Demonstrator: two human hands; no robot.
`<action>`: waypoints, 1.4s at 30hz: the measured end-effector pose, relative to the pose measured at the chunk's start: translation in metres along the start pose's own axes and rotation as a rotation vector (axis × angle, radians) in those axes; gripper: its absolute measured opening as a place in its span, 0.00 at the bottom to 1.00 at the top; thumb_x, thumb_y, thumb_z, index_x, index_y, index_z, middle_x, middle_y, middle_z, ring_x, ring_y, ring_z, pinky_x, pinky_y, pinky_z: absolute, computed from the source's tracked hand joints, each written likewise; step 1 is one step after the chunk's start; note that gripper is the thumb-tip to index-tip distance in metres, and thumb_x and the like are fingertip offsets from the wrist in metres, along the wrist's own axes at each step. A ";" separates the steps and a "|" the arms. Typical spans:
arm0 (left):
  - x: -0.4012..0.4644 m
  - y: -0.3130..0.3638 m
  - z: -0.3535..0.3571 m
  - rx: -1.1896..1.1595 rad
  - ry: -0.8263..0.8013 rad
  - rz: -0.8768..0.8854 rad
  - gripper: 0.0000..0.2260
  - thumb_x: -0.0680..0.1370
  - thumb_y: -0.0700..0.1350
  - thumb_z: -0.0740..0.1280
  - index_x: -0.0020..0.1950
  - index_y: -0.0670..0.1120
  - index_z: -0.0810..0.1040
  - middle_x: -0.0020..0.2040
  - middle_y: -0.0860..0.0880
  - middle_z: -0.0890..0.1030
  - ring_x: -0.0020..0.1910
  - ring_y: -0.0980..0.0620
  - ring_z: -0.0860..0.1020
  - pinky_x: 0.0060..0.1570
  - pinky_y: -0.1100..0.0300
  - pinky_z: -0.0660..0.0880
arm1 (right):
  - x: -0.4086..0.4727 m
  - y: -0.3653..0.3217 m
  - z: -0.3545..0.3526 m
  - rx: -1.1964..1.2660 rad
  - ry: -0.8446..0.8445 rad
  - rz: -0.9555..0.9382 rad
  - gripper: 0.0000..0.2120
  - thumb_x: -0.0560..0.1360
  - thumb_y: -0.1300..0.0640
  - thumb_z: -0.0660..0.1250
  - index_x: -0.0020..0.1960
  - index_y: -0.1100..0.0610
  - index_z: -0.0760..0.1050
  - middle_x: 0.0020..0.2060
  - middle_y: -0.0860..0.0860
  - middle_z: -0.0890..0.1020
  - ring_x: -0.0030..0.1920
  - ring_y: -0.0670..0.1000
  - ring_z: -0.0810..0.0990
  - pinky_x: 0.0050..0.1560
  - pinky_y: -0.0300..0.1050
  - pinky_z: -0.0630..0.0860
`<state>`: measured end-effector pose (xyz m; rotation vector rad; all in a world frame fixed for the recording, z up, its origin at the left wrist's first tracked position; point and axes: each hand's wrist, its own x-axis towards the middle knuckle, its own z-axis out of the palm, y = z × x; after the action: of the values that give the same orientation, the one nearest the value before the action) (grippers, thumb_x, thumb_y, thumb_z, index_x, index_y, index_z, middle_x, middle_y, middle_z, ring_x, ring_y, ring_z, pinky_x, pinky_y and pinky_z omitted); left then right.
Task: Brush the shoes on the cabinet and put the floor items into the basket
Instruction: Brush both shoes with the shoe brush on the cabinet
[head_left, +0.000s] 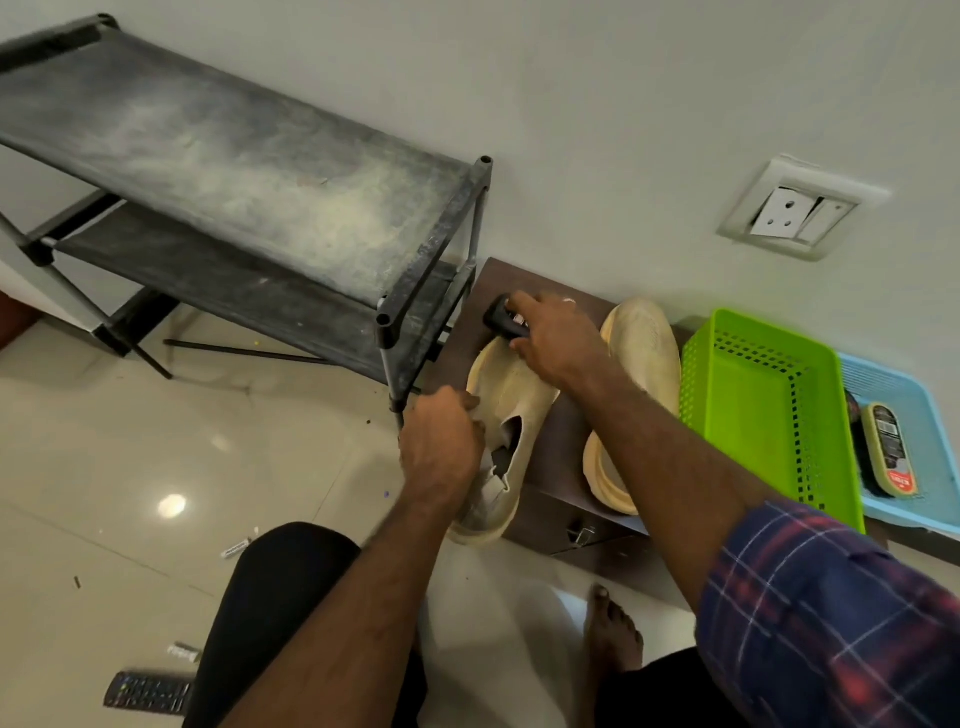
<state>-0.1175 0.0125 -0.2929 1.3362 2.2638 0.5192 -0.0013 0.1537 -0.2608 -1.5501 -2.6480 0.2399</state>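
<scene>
your right hand (550, 338) is wrapped around a dark brush (501, 322) at the toe end of the near shoe (511, 415), and your left hand (441, 441) grips that shoe by its collar, at the cabinet's (556, 457) front left corner. the heel overhangs the edge, so press down and inward with the left hand while you stroke, or the shoe may slide off. work from toe toward the opening in short passes, bristles flat to the fabric. the second shoe (644, 348) lies just beside it, partly behind your forearm; leave it until this one looks done. the green basket (696, 384) stands to its right, and the remote (148, 691), a marker (235, 548) and small bits wait on the floor (104, 467) for later. brush away from the basket so the dust falls floorward.
</scene>
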 end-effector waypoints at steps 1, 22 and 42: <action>0.000 0.001 0.001 -0.001 0.014 -0.013 0.13 0.79 0.46 0.70 0.64 0.50 0.82 0.57 0.47 0.83 0.54 0.47 0.80 0.50 0.56 0.75 | 0.002 -0.001 0.001 -0.020 0.037 0.006 0.20 0.75 0.52 0.70 0.65 0.48 0.69 0.57 0.55 0.78 0.57 0.60 0.76 0.53 0.54 0.76; 0.005 0.003 0.002 -0.113 0.084 -0.062 0.08 0.78 0.40 0.69 0.55 0.47 0.86 0.47 0.46 0.84 0.41 0.49 0.78 0.41 0.58 0.74 | -0.026 0.033 -0.051 0.086 -0.207 -0.325 0.24 0.73 0.55 0.74 0.68 0.49 0.73 0.64 0.51 0.76 0.64 0.53 0.73 0.65 0.51 0.70; 0.005 0.001 0.004 -0.195 0.080 -0.079 0.08 0.76 0.41 0.72 0.55 0.47 0.86 0.50 0.48 0.85 0.44 0.51 0.79 0.44 0.58 0.77 | -0.022 0.035 -0.019 0.043 -0.429 -0.500 0.26 0.72 0.59 0.74 0.69 0.50 0.74 0.70 0.51 0.72 0.70 0.54 0.69 0.71 0.52 0.67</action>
<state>-0.1167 0.0181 -0.2965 1.1448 2.2529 0.7563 0.0422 0.1539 -0.2472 -0.8454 -3.2126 0.6474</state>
